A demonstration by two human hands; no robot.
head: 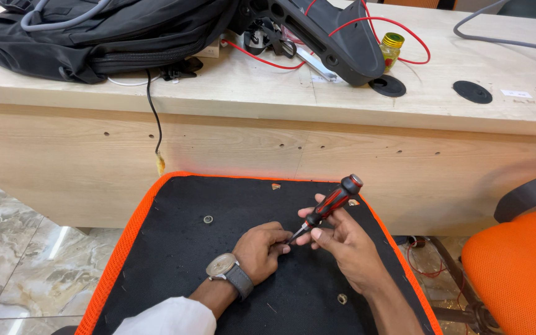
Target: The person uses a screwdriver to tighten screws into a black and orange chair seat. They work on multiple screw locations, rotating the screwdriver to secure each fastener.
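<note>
Red-and-black-handled screwdriver (330, 205) held at lower centre of the frame.
The right hand (345, 245) pinches the handle, which slants up beyond the fingers; its metal tip points down-left to the left hand (262, 248), curled shut around something too small to tell, above the black, orange-edged upturned chair seat (175, 248).

A backpack (94, 37) lies on the desk (280, 93), behind the seat panel (175, 260).

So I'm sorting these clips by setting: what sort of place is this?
Probably an office used for repair work: a wooden desk with cable holes, an orange office chair, and a screwdriver held over an upturned seat panel.
</note>
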